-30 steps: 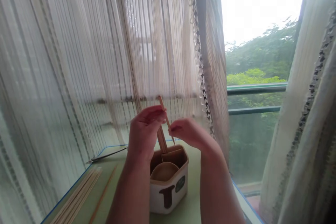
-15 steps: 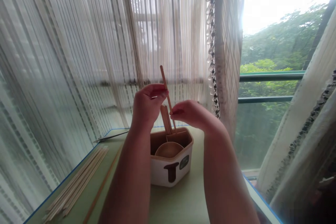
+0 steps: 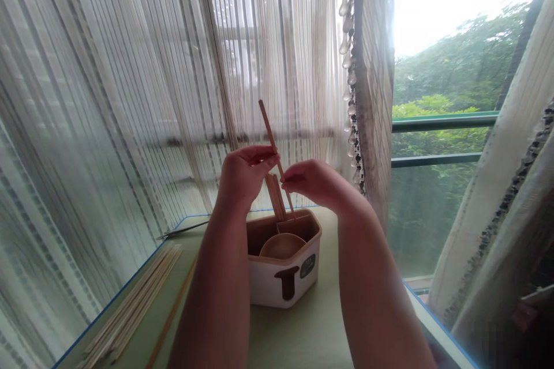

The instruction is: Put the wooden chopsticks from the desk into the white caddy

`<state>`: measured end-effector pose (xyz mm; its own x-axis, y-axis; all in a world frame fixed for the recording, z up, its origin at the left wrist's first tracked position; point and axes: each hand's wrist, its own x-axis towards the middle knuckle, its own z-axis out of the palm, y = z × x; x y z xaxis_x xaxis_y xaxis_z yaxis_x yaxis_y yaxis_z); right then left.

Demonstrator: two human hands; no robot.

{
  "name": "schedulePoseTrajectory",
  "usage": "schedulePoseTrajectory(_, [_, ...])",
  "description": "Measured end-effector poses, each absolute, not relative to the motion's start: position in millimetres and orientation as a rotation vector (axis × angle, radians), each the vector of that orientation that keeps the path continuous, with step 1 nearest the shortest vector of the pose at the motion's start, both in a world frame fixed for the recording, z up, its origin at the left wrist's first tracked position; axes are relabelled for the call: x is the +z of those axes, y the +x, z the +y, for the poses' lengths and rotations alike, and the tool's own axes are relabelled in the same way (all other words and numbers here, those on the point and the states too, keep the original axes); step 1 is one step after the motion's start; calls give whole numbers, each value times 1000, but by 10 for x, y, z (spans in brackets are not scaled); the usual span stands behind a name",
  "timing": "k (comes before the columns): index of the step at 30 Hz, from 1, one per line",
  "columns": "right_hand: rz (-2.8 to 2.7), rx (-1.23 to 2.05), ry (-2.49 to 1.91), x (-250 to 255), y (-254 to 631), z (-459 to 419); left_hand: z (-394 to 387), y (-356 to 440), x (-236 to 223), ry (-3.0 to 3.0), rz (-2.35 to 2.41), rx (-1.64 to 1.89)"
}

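A dark green oval label (image 3: 307, 266) marks the outer wall of a white box (image 3: 265, 285) near the far edge of a table (image 3: 303, 337), its faint markings too blurred to read; beside it, a brown shape (image 3: 288, 285) resembles a capital T; no wording is legible.

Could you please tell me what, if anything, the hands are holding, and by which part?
A slender, straight brown wooden stick: the left hand pinches it near its middle, the right hand lower down.
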<state>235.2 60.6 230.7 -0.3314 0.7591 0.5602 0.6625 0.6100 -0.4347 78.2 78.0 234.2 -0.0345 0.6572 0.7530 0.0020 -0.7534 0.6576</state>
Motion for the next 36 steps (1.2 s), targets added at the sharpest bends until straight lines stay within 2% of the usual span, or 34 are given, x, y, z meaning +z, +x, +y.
schedulePoseTrajectory(13, [-2032, 188, -1102, 2299, 2323, 654, 877, 834, 2305, 1729, 645, 1891])
schedulePoseTrajectory(22, [-2243, 293, -1316, 2157, 2374, 853, 897, 683, 2268, 1915, 891, 1577])
schedulePoseTrajectory(32, [-2408, 387, -1599, 2124, 2364, 888, 904, 656, 2270, 1925, 953, 1598])
schedulePoseTrajectory(36, [-2384, 428, -1476, 2106, 2395, 919, 934, 622, 2251, 2003, 1033, 1517])
